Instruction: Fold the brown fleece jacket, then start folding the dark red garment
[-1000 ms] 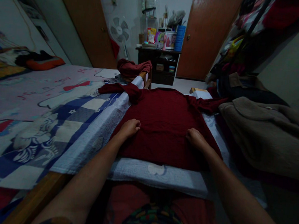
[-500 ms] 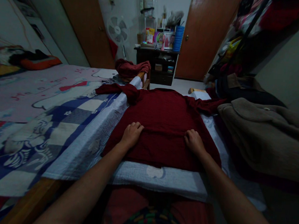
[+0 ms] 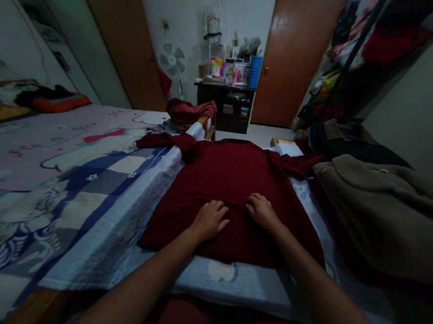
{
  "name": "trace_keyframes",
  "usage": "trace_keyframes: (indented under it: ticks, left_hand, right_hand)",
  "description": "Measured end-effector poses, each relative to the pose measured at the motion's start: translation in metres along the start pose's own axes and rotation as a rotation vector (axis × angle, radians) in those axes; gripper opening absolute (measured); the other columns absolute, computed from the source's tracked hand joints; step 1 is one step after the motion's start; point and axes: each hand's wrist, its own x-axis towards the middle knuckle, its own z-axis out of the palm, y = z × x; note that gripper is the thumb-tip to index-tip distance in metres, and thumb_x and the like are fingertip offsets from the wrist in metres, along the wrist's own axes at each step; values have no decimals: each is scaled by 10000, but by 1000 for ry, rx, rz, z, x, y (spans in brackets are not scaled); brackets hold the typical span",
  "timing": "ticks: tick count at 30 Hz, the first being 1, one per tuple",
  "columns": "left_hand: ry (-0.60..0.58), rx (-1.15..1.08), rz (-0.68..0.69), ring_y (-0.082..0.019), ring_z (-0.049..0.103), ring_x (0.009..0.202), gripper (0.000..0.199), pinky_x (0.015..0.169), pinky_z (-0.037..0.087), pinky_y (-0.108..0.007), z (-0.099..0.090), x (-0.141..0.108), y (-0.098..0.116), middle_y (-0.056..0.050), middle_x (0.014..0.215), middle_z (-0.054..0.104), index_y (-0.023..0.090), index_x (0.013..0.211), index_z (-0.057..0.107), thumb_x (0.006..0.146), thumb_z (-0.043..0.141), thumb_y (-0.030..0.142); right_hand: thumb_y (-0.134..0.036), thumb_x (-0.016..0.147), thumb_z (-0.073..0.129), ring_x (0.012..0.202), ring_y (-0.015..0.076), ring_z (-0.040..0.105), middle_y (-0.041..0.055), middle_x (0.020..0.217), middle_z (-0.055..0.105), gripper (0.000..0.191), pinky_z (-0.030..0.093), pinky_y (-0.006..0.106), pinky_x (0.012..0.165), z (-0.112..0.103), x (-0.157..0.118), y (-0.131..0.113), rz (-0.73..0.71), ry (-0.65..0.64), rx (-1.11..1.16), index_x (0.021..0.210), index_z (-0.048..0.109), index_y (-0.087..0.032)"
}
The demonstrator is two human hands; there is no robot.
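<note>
A dark red long-sleeved shirt (image 3: 234,173) lies spread out in front of me, its sleeves out to both sides and its hem towards me. My left hand (image 3: 210,221) rests on the lower middle of the shirt, with the fingers apart and the thumb out to the side. My right hand (image 3: 262,211) lies on the cloth a little to the right, palm down with its fingers stretched and slightly bent. Neither hand grips the fabric. Beneath the shirt is a pale blue patterned sheet (image 3: 194,280).
On the left is a bed with a pink printed sheet (image 3: 57,128) and a blue checked blanket (image 3: 100,194). A crumpled reddish cloth (image 3: 190,111) sits on the wooden bed corner. To the right lies a brown fleece garment (image 3: 378,206). A dark shelf (image 3: 222,123) and a fan (image 3: 172,59) stand behind.
Both hands have moved inward over the shirt, closer together. The left hand's thumb now shows. My view has tilted up a little, and the shirt stays spread in place.
</note>
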Motion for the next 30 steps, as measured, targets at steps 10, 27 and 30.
trace_keyframes:
  ticks: [10,27,30]
  left_hand:
    - [70,-112,55,-229,487,1192,364,1050,385,-415,15,-6,-2,-79,1289,563,219,1231,553,869,573,256]
    - [6,-17,-62,-347,184,1441,554,1145,122,-644,17,-7,-1,-60,1537,344,320,1412,436,875,552,392]
    - [26,15,-181,-419,111,1445,652,1119,80,-685,18,-6,0,-97,1562,282,317,1420,437,814,609,484]
  right_hand:
    - [-293,930,499,988,209,525,67,1088,625,202,367,304,823,6,54,13,43,-10,-76,1038,654,-220]
    - [-256,898,480,1059,218,524,72,1148,619,222,375,321,871,18,109,-15,21,-27,2,1035,653,-230]
    - [-281,938,424,1154,199,514,61,1249,615,294,348,335,974,19,116,-32,-117,-35,87,1128,645,-237]
